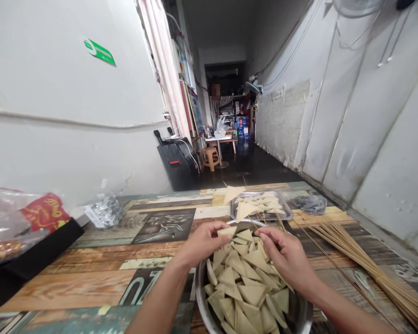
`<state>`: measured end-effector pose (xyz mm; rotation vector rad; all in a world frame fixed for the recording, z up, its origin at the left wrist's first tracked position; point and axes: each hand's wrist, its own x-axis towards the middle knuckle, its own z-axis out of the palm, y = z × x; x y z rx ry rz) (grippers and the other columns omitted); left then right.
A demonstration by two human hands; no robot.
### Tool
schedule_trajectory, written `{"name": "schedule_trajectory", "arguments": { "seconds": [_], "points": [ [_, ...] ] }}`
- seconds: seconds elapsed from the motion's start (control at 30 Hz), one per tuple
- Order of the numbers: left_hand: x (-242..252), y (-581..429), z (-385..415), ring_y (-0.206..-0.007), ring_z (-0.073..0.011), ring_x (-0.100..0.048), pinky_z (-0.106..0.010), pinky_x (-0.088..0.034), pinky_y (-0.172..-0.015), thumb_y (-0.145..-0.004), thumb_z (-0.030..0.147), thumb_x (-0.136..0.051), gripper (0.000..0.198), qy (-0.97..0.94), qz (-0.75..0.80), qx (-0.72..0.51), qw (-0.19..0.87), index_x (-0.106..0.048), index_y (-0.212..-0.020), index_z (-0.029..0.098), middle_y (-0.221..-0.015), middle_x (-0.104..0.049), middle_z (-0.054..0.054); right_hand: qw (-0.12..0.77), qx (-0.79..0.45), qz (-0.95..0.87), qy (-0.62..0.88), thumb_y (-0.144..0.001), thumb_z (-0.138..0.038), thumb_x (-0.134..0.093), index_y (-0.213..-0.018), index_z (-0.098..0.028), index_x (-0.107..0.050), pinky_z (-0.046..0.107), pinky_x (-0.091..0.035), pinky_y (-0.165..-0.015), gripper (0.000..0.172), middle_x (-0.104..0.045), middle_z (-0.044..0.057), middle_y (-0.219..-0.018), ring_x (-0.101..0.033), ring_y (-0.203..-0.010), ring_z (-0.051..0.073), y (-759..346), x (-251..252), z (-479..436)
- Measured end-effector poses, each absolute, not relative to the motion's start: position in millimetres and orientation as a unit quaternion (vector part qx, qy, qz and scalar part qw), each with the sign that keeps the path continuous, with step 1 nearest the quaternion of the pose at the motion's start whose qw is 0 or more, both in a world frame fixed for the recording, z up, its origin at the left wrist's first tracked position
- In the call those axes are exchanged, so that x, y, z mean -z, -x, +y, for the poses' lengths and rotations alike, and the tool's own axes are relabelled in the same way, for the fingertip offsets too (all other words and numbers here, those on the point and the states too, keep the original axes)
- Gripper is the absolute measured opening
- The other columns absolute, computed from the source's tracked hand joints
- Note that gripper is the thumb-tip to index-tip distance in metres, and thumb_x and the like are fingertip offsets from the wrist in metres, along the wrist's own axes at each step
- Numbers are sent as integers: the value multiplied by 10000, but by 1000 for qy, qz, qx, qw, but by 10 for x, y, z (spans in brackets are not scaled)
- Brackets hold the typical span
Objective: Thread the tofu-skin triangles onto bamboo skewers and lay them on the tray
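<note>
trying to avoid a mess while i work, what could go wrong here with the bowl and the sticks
The thin triangle piece pinched in the left hand could tear or crumble if squeezed. The right hand sits over the heaped bowl, so pieces may get nudged over the rim. The loose skewers lie fanned near the table edge and might roll off or prick a finger.
</note>
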<state>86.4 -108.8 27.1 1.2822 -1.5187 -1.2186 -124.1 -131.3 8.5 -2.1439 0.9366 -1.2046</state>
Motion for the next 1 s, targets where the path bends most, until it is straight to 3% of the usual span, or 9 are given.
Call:
{"name": "schedule_trajectory", "arguments": {
  "seconds": [0.13, 0.33, 0.47, 0.6, 0.8, 1.0],
  "points": [
    [-205, -698, -1055, -624, -133, -556, -244, -433, -564, -735, 464, -525, 354, -492, -592, 541, 339, -565, -851, 132, -742, -604, -44, 246, 426, 329, 806, -868, -216, -421, -870, -182, -591, 201, -423, -599, 174, -629, 10, -720, -564, -631, 123, 1217, -89, -1324],
    [-274, -599, -957, -804, -174, -565, -256, -402, -734, -741, 314, -540, 234, -469, -781, 342, 229, -665, -882, 177, -855, -655, -47, 249, 412, 328, 813, -874, -219, -406, -887, -183, -582, 197, -409, -538, 179, -609, 5, -675, -547, -576, 117, 1207, -58, -1310],
    [-298, -597, -951, -773, -172, -570, -249, -405, -690, -709, 352, -580, 389, -478, -785, 316, 236, -609, -1074, 220, -909, -653, -44, 238, 411, 330, 816, -876, -224, -403, -884, -190, -582, 207, -409, -562, 182, -606, 3, -684, -545, -589, 120, 1215, -66, -1297],
    [-249, -619, -1017, -771, -190, -575, -280, -415, -702, -680, 435, -599, 446, -566, -688, 321, 321, -618, -1055, 194, -859, -655, -52, 234, 416, 319, 819, -878, -215, -400, -877, -197, -575, 214, -407, -589, 176, -616, 2, -715, -550, -620, 123, 1214, -74, -1293],
    [-225, -575, -1064, -882, -185, -579, -301, -438, -800, -782, 388, -521, 338, -403, -408, 579, 580, -622, -956, 117, -942, -642, -105, 236, 392, 293, 840, -871, -176, -406, -895, -192, -577, 218, -413, -630, 174, -635, 7, -766, -574, -676, 124, 1197, -41, -1268],
    [-206, -542, -1059, -899, -188, -592, -351, -477, -819, -745, 262, -603, 181, -379, -277, 626, 622, -637, -870, 136, -878, -656, -69, 221, 379, 270, 857, -866, -159, -408, -918, -186, -575, 217, -418, -635, 177, -651, 14, -794, -595, -693, 123, 1193, -31, -1238]
  ]
}}
